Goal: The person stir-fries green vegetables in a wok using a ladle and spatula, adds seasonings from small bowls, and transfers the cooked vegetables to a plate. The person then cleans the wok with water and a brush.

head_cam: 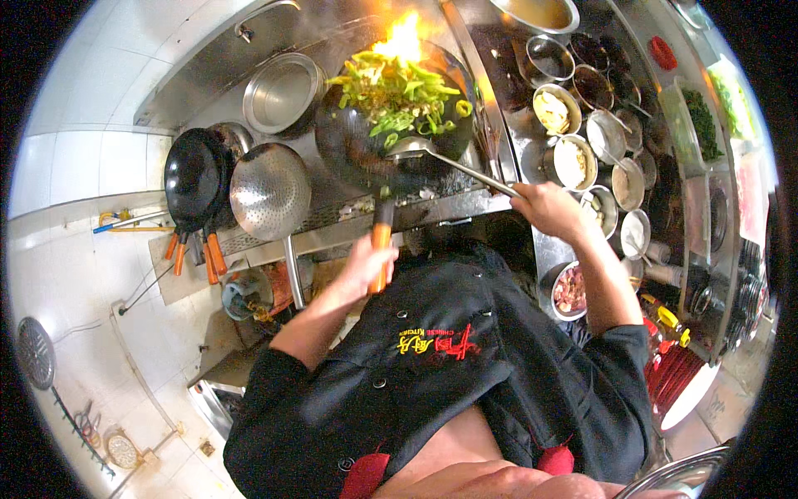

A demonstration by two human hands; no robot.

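My left hand grips the orange handle of a dark wok on the stove. Sliced green peppers are heaped toward the wok's far side, some of them apparently in the air. Bright flame flares just behind them. My right hand holds the long metal handle of a ladle. The ladle's bowl is over the near part of the wok, close to the lowest pepper pieces. Blur and smoke hide part of the wok's inside.
Left of the wok are a metal basin, a perforated strainer and stacked black pans. Several metal seasoning containers line the right counter, with a bowl of raw meat nearer me. A faucet is at the back.
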